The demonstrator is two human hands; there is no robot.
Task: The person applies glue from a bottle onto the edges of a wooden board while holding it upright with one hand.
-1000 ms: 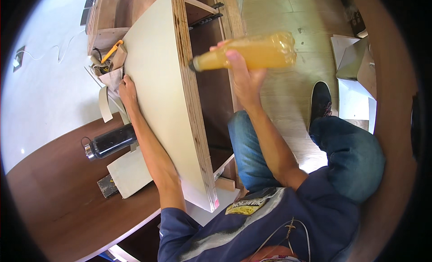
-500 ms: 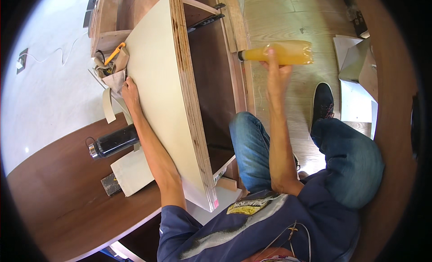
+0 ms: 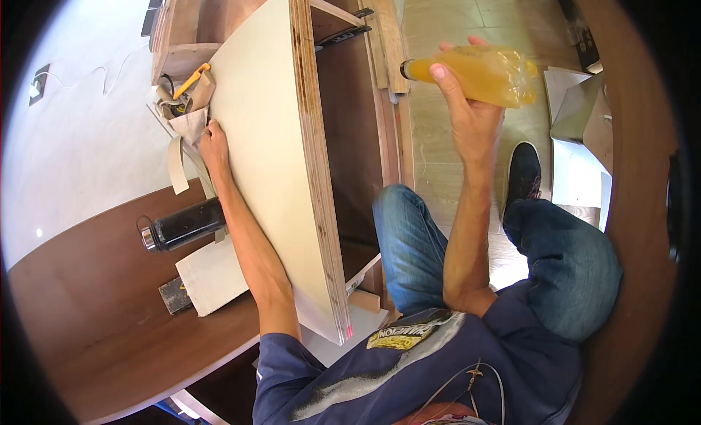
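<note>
My right hand [image 3: 476, 122] is closed round a clear plastic bottle [image 3: 482, 73] of yellow liquid with a black cap. The bottle is held nearly level over the floor, its cap pointing left toward the cabinet [image 3: 350, 147]. My left hand [image 3: 213, 144] rests with curled fingers at the left edge of a cream-faced plywood panel [image 3: 274, 147] on the cabinet's top; what lies inside the fingers is hidden. Just beyond that hand is a pouch [image 3: 191, 122] with a yellow-handled tool [image 3: 192, 80] sticking out of it.
A black drinking bottle [image 3: 186, 226] lies left of my forearm, near a white block [image 3: 213, 277] on the brown tabletop [image 3: 95, 293]. Wooden cabinet parts [image 3: 193, 27] stand at the far left. Board offcuts [image 3: 577, 158] lie on the floor [image 3: 438, 147] at the right, near my shoe [image 3: 523, 169].
My right hand has moved right and slightly up with the yellow bottle, which now tilts a little, its base lower. My left hand stays at the panel's edge.
</note>
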